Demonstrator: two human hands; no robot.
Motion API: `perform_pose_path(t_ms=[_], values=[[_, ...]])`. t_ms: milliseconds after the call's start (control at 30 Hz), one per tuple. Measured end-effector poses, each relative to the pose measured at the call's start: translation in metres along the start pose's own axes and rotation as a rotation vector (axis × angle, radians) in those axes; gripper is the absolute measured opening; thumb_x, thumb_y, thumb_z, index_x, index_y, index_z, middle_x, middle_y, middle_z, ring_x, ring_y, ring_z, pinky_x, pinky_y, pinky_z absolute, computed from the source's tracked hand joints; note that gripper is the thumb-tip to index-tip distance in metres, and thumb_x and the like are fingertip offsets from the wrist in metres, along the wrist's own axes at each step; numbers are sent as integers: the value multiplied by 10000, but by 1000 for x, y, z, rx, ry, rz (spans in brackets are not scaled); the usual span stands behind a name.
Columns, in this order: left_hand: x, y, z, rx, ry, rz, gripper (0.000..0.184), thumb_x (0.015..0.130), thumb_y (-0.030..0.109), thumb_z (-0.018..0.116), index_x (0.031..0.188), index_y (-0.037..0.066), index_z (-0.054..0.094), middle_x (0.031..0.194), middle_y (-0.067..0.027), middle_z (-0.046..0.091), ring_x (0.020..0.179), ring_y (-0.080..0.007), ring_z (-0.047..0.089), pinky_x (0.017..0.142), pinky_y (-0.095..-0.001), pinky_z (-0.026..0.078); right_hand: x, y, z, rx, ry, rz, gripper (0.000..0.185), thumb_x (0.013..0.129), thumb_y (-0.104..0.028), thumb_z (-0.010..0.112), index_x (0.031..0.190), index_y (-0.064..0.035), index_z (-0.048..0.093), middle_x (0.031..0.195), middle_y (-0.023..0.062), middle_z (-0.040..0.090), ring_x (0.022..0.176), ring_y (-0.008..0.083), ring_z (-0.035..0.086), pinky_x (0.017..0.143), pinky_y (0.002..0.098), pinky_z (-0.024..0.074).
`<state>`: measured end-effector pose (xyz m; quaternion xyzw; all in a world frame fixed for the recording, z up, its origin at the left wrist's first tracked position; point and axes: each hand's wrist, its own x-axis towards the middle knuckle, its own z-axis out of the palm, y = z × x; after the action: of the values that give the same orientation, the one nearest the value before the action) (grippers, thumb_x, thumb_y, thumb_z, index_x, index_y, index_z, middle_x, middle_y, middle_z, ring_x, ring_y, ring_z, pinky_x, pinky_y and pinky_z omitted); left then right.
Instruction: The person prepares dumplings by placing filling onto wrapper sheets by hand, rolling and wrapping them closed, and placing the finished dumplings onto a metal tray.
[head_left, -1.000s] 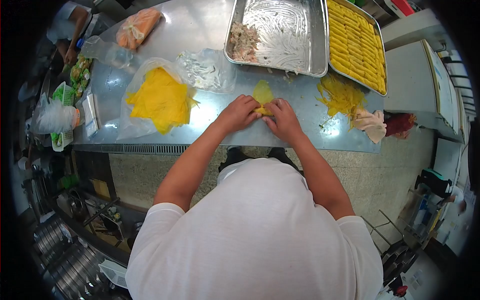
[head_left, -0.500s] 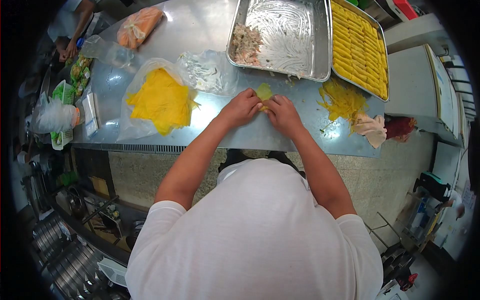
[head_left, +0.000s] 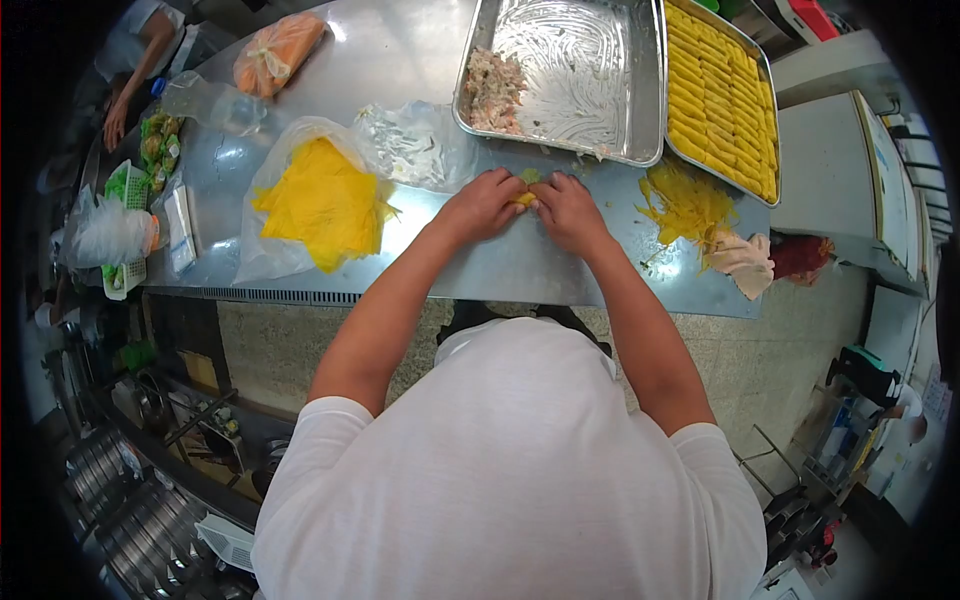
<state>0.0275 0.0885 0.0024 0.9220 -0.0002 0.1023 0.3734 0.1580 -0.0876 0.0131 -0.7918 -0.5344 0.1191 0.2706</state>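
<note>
Between my two hands, on the steel table [head_left: 420,270], lies a small yellow roll [head_left: 526,199], with a bit of its wrapper showing beyond the fingertips. My left hand [head_left: 486,205] is curled on the roll's left end, and my right hand [head_left: 567,210] on its right end. Left of them, a stack of yellow wrapper sheets [head_left: 322,203] rests on clear plastic. Above my hands is a deep metal tray [head_left: 640,120] with a meat filling [head_left: 494,90] in its left part. A second tray to its right holds rows of yellow rolls [head_left: 715,100].
Yellow shreds [head_left: 687,200] and a pale cloth [head_left: 740,260] lie at right. A floury plastic bag [head_left: 415,143], a plastic bottle [head_left: 215,103], an orange bag [head_left: 278,53] and a green-white basket [head_left: 126,230] are left. Another person's arm [head_left: 135,75] reaches in at upper left.
Both my hands have moved slightly away from my body, and less of the wrapper shows beyond them. The other person's hand at upper left has shifted.
</note>
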Motion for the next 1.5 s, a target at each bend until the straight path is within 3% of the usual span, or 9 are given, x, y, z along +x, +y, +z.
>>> perform_pose_path(t_ms=[267, 433, 533, 967, 1067, 1133, 1267, 1367, 1500], values=[[7, 7, -2, 32, 37, -35, 282, 887, 192, 723, 1106, 32, 645, 1055, -159, 597, 995, -372, 614, 872, -441, 523, 4, 4, 3, 37, 12, 10, 282, 871, -168, 720, 1138, -87, 686, 1052, 137, 626, 1038, 366, 603, 937, 483, 492], [-31, 13, -9, 71, -165, -82, 212, 870, 193, 711, 1027, 61, 660, 1031, -136, 607, 1003, -353, 619, 868, -462, 525, 0, -19, -14, 95, -258, -34, 306, 876, -159, 707, 1170, -78, 689, 1106, 164, 661, 1111, 383, 604, 1023, 481, 468], [-63, 23, -12, 63, -107, -115, 255, 852, 174, 730, 1069, 52, 675, 1053, -146, 625, 1014, -348, 623, 872, -450, 535, 15, -39, -5, 65, -90, -155, 341, 873, -174, 709, 1192, -56, 683, 1147, 184, 670, 1115, 397, 612, 1062, 478, 454], [-85, 20, -1, 27, 128, -95, 371, 828, 253, 766, 1129, 46, 702, 1133, -159, 647, 1085, -355, 617, 957, -440, 508, 117, -81, 59, -236, -264, -141, 371, 860, -117, 557, 1205, -83, 687, 1161, 156, 649, 1078, 343, 634, 929, 467, 524], [-86, 19, -1, 15, 116, -94, 368, 829, 262, 765, 1118, 44, 700, 1125, -149, 649, 1076, -344, 618, 954, -435, 507, 112, -72, 54, -118, -188, -122, 320, 837, -90, 570, 1131, -65, 695, 1070, 135, 662, 961, 281, 665, 827, 420, 549], [-85, 19, -3, 3, 105, -88, 367, 828, 261, 766, 1115, 43, 698, 1121, -144, 650, 1071, -339, 617, 954, -435, 506, 110, -63, 50, 583, -263, 274, 242, 852, -51, 564, 1065, -33, 678, 977, 28, 634, 911, 176, 626, 787, 343, 511], [-85, 18, -3, -16, 114, -67, 372, 832, 246, 763, 1134, 42, 688, 1103, -137, 648, 1037, -334, 624, 928, -428, 516, 88, -34, 28, 1009, -415, 474, 198, 860, -21, 564, 1029, -31, 667, 936, -28, 577, 895, 100, 549, 784, 285, 467], [-84, 20, -3, -32, 173, -55, 385, 831, 220, 766, 1157, 43, 664, 1077, -132, 636, 994, -324, 631, 877, -412, 528, 53, -22, 8, 994, -387, 404, 282, 837, 9, 552, 1081, -40, 684, 937, -1, 591, 917, 127, 551, 821, 285, 453], [-85, 25, -6, -181, 183, -190, 325, 833, 188, 760, 1105, 53, 642, 1033, -133, 619, 937, -332, 631, 832, -424, 525, 15, -18, -6, 290, -228, -94, 406, 803, -16, 572, 1177, -98, 707, 1084, 100, 633, 998, 237, 601, 876, 366, 487]])
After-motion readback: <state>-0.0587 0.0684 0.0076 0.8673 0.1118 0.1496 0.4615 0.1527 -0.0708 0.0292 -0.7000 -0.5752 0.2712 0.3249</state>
